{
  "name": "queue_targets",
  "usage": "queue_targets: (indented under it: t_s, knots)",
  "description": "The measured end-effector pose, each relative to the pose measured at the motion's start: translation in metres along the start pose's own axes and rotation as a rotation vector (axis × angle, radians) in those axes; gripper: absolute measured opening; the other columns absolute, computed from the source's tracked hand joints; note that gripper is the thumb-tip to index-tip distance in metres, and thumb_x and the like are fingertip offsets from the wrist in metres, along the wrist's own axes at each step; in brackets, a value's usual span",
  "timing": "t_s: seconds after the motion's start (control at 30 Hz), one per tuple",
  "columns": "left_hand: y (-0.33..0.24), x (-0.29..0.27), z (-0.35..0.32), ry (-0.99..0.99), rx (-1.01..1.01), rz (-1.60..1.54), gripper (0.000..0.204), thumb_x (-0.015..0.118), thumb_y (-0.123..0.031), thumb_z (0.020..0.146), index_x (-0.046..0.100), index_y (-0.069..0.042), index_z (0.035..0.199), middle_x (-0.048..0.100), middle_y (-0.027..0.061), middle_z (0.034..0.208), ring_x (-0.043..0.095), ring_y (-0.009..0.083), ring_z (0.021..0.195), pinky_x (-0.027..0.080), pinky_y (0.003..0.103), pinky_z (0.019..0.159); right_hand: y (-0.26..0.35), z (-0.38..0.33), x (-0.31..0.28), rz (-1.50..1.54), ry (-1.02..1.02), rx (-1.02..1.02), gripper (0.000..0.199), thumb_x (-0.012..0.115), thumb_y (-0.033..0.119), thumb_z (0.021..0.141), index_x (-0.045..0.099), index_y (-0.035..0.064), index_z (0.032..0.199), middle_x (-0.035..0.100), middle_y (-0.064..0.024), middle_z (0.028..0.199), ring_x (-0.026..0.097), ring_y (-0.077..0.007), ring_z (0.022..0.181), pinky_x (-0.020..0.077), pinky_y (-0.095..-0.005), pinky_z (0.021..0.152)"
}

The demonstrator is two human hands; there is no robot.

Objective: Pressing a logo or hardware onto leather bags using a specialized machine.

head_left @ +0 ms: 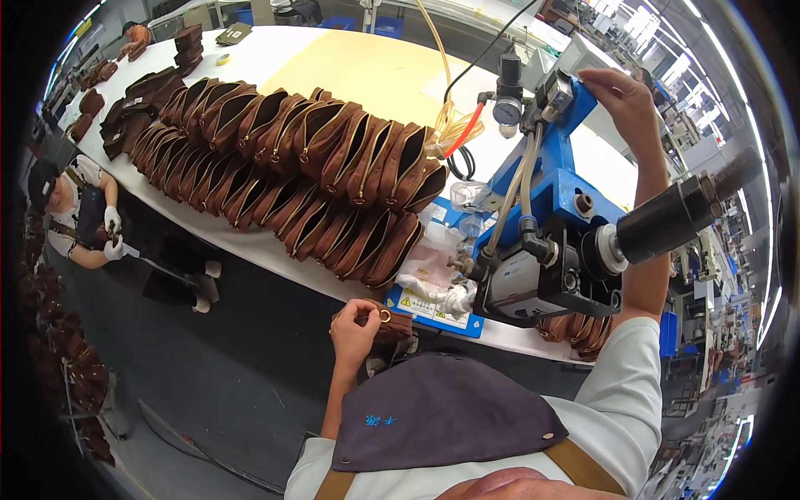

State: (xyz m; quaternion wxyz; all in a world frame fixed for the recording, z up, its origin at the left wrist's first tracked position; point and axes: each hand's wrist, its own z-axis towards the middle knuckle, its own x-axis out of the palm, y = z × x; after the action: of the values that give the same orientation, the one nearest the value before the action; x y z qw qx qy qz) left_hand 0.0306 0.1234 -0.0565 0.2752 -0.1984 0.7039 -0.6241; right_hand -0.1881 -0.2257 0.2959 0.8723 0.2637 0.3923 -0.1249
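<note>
Meanwhile, at workbench: left hand [354,327] clamped, fingers curled tight, on brown leather pouch [392,323] with brass ring, held at table edge [275,265] just below blue pneumatic press [546,212]. Right hand [629,100] raised to top of press, fingers closed on upper housing. Step in hand, by appearance: readying pouch for pressing; next move calls for seating it squarely under tool. Press head hidden behind cylinder; pouch largely covered by fingers. Rows of finished pouches [292,167] well apart.
</note>
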Motion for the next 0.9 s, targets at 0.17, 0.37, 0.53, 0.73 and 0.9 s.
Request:
queue_targets:
  t_s: [0.17,0.37,0.53,0.73,0.9]
  knots:
    - [-0.003,-0.002,0.003,-0.012,0.015,-0.012,0.007,0.066,-0.006,0.08,0.064,-0.001,0.084,0.069,0.0051,0.079,0.067,0.0123,0.071,0.053,0.026,0.068,0.007,-0.003,-0.003,-0.077,0.014,-0.135,0.018,0.065,0.007,0.089,0.072,0.0058,0.106,0.068,-0.0019,0.092,0.063,-0.0094,0.084,0.0493,-0.0217,0.077]
    - [-0.005,-0.001,0.007,0.006,0.02,-0.027,0.007,0.066,-0.005,0.08,0.064,0.0,0.084,0.07,0.0054,0.081,0.067,0.0121,0.071,0.053,0.025,0.069,0.005,-0.005,-0.005,-0.067,0.049,-0.172,0.017,0.063,0.007,0.09,0.072,0.0054,0.105,0.068,-0.0023,0.094,0.063,-0.0104,0.085,0.0495,-0.0218,0.078]
    - [-0.013,-0.006,0.001,0.007,0.025,-0.046,0.007,0.066,-0.004,0.08,0.063,0.001,0.085,0.07,0.0052,0.082,0.067,0.0115,0.072,0.053,0.025,0.07,0.011,-0.006,-0.005,-0.096,0.032,-0.153,0.019,0.062,0.009,0.092,0.071,0.0062,0.108,0.068,-0.0024,0.097,0.063,-0.0106,0.086,0.0493,-0.0222,0.079]
    - [-0.01,-0.01,-0.001,0.016,0.041,-0.046,0.006,0.065,-0.003,0.082,0.063,0.001,0.086,0.067,0.0031,0.08,0.064,0.0085,0.072,0.051,0.023,0.068,0.009,-0.012,-0.008,-0.073,0.037,-0.084,0.02,0.06,0.012,0.094,0.07,0.0072,0.111,0.066,-0.0028,0.098,0.061,-0.0116,0.089,0.0483,-0.024,0.081]
    - [-0.007,-0.014,-0.005,0.002,0.032,-0.045,0.006,0.066,-0.004,0.08,0.064,0.0,0.085,0.069,0.0051,0.081,0.067,0.0115,0.073,0.053,0.025,0.07,0.013,-0.01,-0.005,-0.082,0.06,-0.108,0.022,0.059,0.017,0.096,0.069,0.0066,0.112,0.065,-0.0038,0.099,0.06,-0.0127,0.091,0.0475,-0.0249,0.081]
